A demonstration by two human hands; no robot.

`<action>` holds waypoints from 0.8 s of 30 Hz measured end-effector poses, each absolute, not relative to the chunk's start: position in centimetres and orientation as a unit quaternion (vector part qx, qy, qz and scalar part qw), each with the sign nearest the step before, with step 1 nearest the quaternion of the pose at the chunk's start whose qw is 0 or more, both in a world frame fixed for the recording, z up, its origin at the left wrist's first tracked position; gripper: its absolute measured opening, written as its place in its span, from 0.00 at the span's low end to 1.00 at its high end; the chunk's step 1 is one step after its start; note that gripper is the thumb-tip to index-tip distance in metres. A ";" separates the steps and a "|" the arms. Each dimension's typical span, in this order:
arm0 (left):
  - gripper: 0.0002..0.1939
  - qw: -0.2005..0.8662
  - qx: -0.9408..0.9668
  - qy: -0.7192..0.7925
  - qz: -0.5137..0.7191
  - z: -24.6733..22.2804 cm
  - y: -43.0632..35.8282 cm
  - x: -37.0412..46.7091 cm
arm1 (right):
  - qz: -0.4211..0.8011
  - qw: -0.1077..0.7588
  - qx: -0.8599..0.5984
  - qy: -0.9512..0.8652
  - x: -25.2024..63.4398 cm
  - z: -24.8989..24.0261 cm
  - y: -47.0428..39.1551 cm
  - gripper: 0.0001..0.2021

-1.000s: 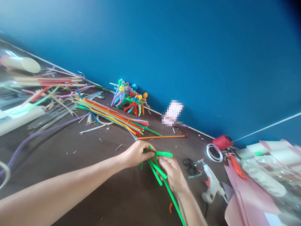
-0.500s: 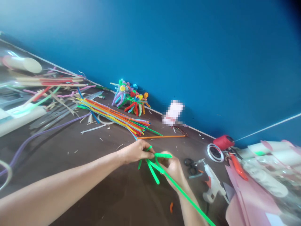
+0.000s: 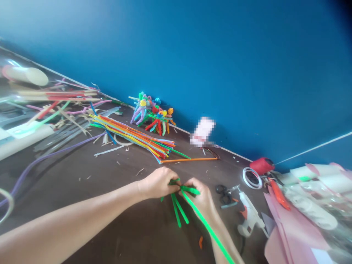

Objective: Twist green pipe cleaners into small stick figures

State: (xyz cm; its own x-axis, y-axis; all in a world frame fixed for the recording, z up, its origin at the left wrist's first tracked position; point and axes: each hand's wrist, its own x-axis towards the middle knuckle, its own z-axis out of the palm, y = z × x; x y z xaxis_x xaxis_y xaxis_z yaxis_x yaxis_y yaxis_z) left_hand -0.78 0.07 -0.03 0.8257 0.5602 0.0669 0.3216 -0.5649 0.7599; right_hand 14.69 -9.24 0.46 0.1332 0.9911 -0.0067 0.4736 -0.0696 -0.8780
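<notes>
Bright green pipe cleaners (image 3: 206, 224) are joined in a small bunch between my two hands. My left hand (image 3: 162, 183) is closed, pinching the bunch where the strands meet. Close against it, my right hand (image 3: 199, 194) also grips the green strands with thumb and fingers. One long strand runs down across my right forearm to the bottom edge, and shorter ends hang below my left fingers. The exact crossing point is hidden by my fingertips.
Beyond my hands lie a bundle of coloured pipe cleaners (image 3: 132, 135) and an orange one (image 3: 189, 160). Small twisted pipe-cleaner figures (image 3: 154, 113) stand by the blue wall. At right are scissors (image 3: 224, 192), a glue gun (image 3: 249, 214), a red spool (image 3: 261, 166) and pink sheets (image 3: 291, 227).
My right hand has turned and moved up against my left. The short green ends have swung downward, and the long strand now lies further left across my right forearm.
</notes>
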 end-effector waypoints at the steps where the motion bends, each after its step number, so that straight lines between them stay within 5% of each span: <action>1: 0.08 0.360 0.885 0.247 0.162 -0.1 -0.1 -0.7 | 0.338 0.392 -0.649 -0.557 14.7 0.3 -9.2 0.07; 16: 0.14 0.157 0.930 0.151 0.297 0.2 -1.4 -0.7 | 0.517 0.598 -0.532 -0.303 13.0 -1.4 -9.0 0.14; 20: 0.12 0.249 0.907 0.186 0.285 0.1 -1.3 -0.5 | 0.492 0.591 -0.550 -0.327 12.9 -1.2 -9.2 0.12; 24: 0.09 0.497 0.804 0.249 0.211 0.0 -0.8 -0.2 | 0.402 0.576 -0.585 -0.405 12.8 -0.3 -9.7 0.11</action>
State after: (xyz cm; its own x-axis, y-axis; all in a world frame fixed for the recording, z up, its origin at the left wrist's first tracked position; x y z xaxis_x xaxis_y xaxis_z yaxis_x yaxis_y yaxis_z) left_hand -0.21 -0.75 0.00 0.7870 0.6102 0.0908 0.1911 -0.3810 0.9046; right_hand 12.81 -9.66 -0.31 0.3474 0.9377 -0.0041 0.0111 -0.0085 -0.9999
